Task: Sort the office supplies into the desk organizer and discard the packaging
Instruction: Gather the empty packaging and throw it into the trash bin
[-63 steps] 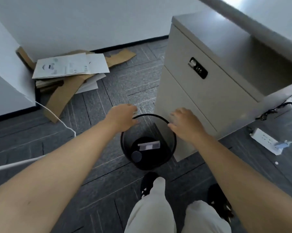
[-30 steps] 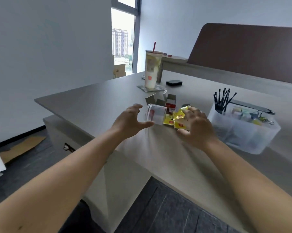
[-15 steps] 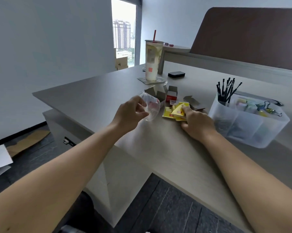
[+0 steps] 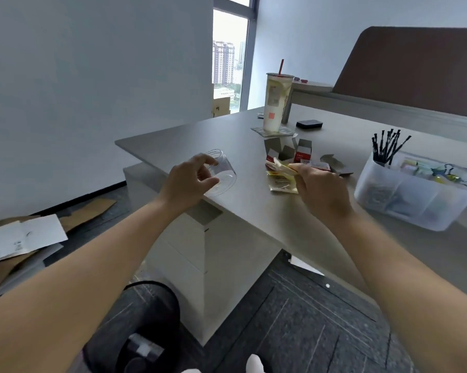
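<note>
Over the desk edge, left hand gripping a clear tub (tilted), right hand pinching yellow packets.

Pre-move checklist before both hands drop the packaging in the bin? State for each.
1. Left hand has a grip on the clear plastic container: ok, fingers wrapped round it, lifted at the desk edge.
2. Right hand has hold of the yellow wrappers: ok for the top ones; at least one lies on the desk.
3. Container empty: looks so, ok.
4. Black waste bin within reach: ok, on the floor below the left forearm, mouth not covered.
5. Opened cardboard boxes collected: not ok, still on the desk.
6. Desk organizer clear of the hands' path: ok, off to the right.
</note>
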A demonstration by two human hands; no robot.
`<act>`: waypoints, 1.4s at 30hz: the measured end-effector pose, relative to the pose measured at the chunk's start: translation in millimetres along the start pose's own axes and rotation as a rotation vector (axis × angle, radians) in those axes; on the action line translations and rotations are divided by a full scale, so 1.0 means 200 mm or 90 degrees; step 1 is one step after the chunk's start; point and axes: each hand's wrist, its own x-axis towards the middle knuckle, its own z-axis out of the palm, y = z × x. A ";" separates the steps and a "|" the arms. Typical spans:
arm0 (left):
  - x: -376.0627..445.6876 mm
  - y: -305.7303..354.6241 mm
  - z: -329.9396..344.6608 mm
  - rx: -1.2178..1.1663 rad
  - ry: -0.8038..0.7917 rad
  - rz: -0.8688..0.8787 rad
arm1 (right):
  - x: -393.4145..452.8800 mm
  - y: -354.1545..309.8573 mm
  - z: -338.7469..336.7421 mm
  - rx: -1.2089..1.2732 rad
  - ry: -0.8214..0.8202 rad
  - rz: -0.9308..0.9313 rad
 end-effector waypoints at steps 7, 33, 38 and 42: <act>-0.29 -0.20 -0.38 0.008 0.089 -0.092 | 0.09 -0.54 0.00 0.151 -0.012 -0.078; -0.88 -1.68 0.28 -0.002 -0.159 -0.603 | -0.69 -1.12 1.68 0.345 -0.638 0.088; -0.93 -1.86 0.38 0.094 -0.254 -0.593 | -0.82 -1.11 1.87 0.378 -0.794 0.093; -0.97 -1.86 0.33 0.179 -0.389 -0.543 | -0.83 -1.09 1.85 0.285 -0.834 -0.023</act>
